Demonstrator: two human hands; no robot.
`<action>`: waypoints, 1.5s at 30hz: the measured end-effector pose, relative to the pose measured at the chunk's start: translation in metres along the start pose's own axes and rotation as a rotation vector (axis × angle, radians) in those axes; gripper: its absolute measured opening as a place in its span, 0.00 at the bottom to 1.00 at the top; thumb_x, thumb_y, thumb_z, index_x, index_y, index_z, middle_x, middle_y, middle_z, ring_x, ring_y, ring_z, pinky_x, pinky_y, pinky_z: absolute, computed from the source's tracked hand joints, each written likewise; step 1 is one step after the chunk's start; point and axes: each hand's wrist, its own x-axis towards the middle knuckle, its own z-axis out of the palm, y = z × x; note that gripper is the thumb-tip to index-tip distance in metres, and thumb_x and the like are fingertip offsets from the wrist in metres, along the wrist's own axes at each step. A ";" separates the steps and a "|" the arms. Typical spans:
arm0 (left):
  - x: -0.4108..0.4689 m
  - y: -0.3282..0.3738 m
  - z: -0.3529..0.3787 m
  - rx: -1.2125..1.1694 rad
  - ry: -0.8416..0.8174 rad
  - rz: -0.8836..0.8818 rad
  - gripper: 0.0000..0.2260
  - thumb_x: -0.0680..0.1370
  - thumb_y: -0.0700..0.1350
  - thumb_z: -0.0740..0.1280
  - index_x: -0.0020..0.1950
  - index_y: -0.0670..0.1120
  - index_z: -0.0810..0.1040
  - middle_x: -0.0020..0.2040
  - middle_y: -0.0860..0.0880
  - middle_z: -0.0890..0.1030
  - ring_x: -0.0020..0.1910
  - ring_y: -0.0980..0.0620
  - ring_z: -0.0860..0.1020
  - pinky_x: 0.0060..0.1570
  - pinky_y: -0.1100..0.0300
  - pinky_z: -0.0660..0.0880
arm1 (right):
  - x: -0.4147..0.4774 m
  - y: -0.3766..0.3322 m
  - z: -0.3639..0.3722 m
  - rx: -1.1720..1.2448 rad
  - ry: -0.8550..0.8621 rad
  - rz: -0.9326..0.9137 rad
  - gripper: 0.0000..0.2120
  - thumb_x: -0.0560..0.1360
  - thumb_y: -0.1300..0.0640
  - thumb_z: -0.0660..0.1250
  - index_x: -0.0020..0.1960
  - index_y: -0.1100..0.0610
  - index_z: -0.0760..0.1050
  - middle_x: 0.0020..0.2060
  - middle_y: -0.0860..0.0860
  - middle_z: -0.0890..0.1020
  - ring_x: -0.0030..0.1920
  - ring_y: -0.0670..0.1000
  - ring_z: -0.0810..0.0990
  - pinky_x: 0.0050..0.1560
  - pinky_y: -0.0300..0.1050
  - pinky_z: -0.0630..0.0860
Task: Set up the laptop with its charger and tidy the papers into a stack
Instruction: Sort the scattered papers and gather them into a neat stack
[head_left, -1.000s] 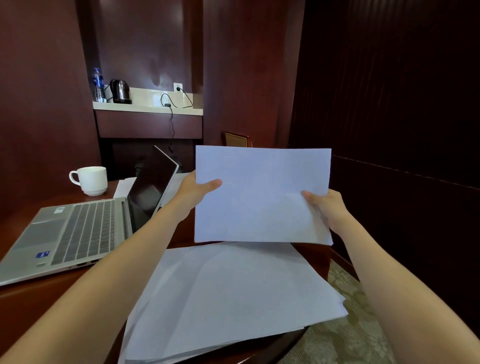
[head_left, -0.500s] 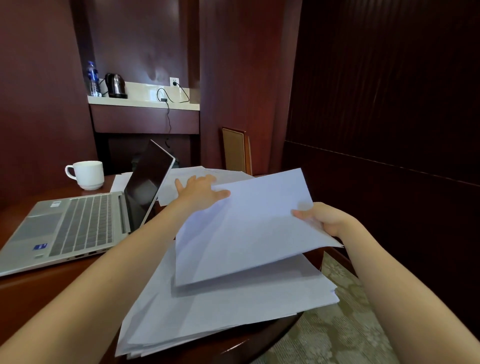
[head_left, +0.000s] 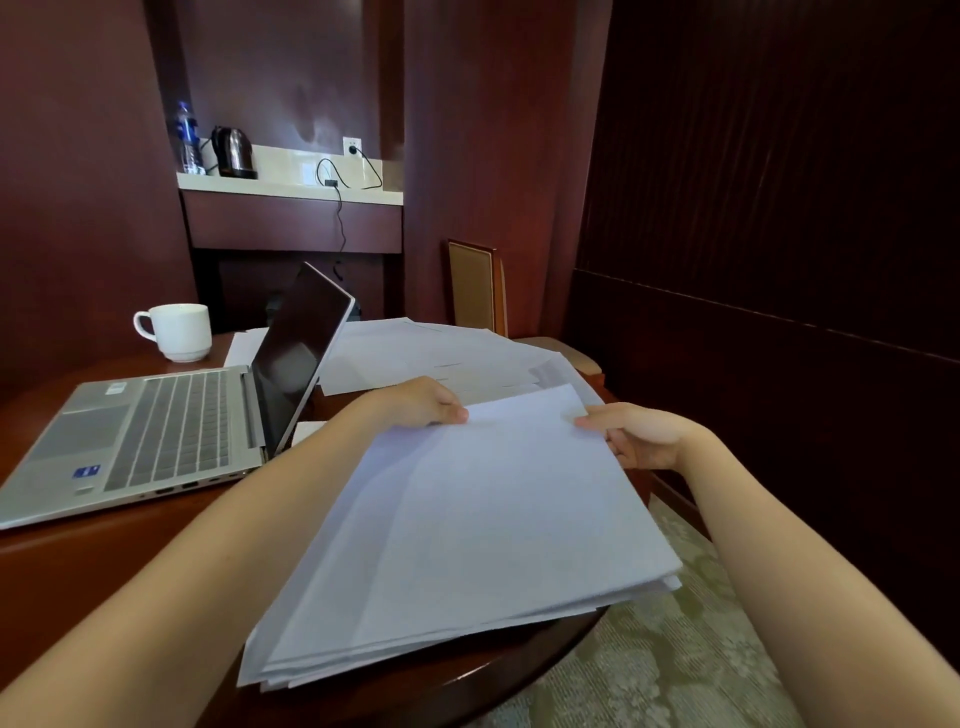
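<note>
Left hand (head_left: 421, 402): thumb on top of the stack of papers (head_left: 483, 530), fingers curled at its far edge, clamped on the sheets.
Right hand (head_left: 641, 436): thumb on the far right corner, fingers curled beneath, pinching the same stack.
Stack of papers: held between both sets of fingers, near end on the table (head_left: 104, 561), edges uneven.
Loose papers (head_left: 441, 353): just beyond the fingers, spread out.
Laptop (head_left: 156, 436): left of the left fingers, open, with a dark screen.

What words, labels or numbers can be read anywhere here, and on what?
No text is legible.
Blue sticker and white label on the open silver laptop: too small to read.
Blue wrapper on the clear plastic water bottle: blurred.
Loose white paper sheets behind the laptop: faint marks, unreadable.
</note>
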 end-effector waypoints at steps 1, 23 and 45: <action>0.000 0.000 0.004 0.030 -0.011 -0.004 0.15 0.80 0.48 0.62 0.33 0.48 0.71 0.33 0.52 0.70 0.35 0.55 0.69 0.36 0.67 0.64 | 0.001 -0.001 0.001 -0.017 0.036 0.006 0.17 0.75 0.57 0.66 0.63 0.58 0.74 0.49 0.53 0.83 0.44 0.49 0.84 0.42 0.40 0.80; 0.025 -0.025 0.017 0.259 0.094 -0.058 0.13 0.80 0.46 0.59 0.60 0.48 0.77 0.64 0.50 0.75 0.63 0.48 0.72 0.62 0.59 0.69 | 0.066 -0.011 0.022 -0.338 0.511 0.101 0.17 0.77 0.63 0.63 0.66 0.58 0.71 0.62 0.56 0.75 0.60 0.54 0.75 0.51 0.44 0.76; 0.053 -0.022 0.045 0.818 -0.037 -0.082 0.23 0.82 0.53 0.46 0.76 0.49 0.55 0.77 0.44 0.51 0.73 0.43 0.59 0.67 0.49 0.58 | 0.137 0.001 0.061 -1.016 0.341 0.049 0.30 0.80 0.51 0.57 0.77 0.54 0.48 0.77 0.52 0.53 0.75 0.55 0.54 0.74 0.56 0.54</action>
